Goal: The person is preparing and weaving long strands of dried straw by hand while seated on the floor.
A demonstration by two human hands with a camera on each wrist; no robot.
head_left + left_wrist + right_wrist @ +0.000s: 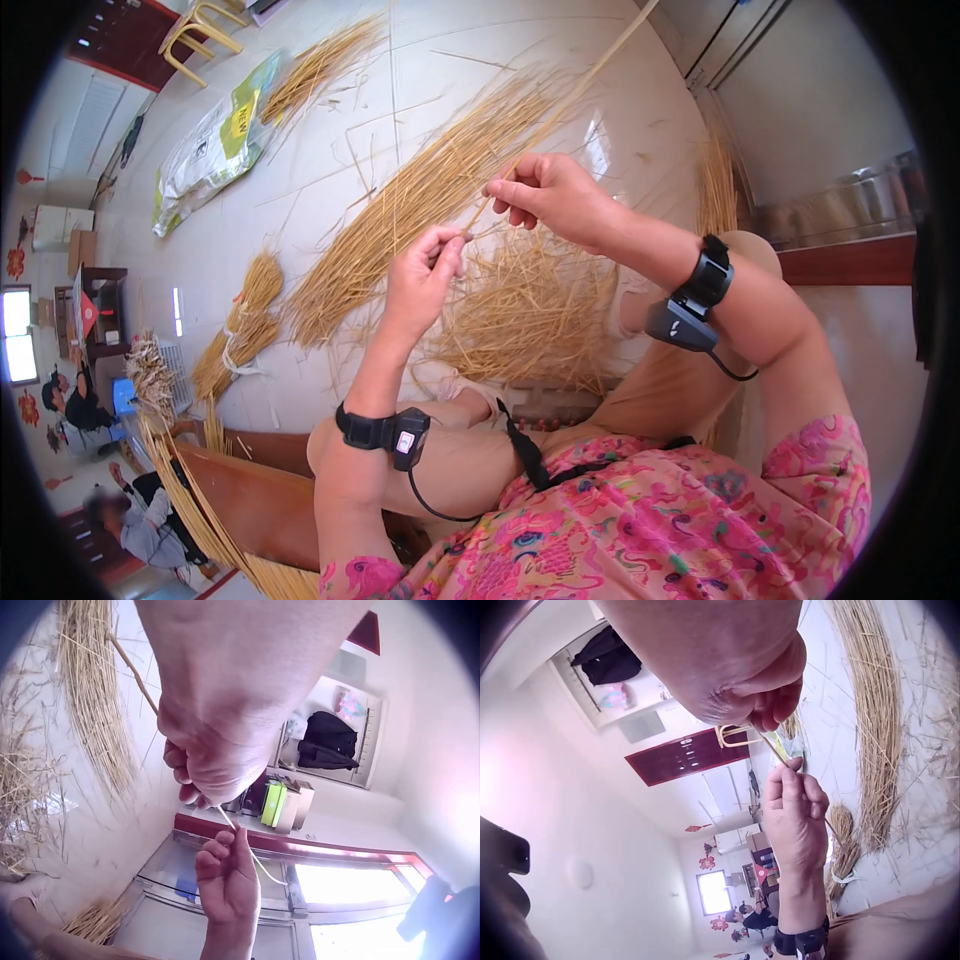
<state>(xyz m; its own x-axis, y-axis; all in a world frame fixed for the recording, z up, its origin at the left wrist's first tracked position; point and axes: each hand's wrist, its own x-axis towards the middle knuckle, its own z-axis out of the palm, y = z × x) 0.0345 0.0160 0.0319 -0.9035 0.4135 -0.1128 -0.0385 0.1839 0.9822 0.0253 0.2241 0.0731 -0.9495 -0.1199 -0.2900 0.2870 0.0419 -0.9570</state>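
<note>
Our left hand (pixel 422 275) and right hand (pixel 552 196) pinch one straw stalk (pixel 775 748), apparently stripping it, so next we should probably pull gently.

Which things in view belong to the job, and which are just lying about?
Job:
left hand and right hand, pinching a straw stalk
likely the long straw and tangled straw pile

Apparently unrelated:
plastic bag
cardboard box
black garment

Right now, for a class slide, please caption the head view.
Left hand and right hand pinch a straw stalk above loose straw on a pale floor.
</note>
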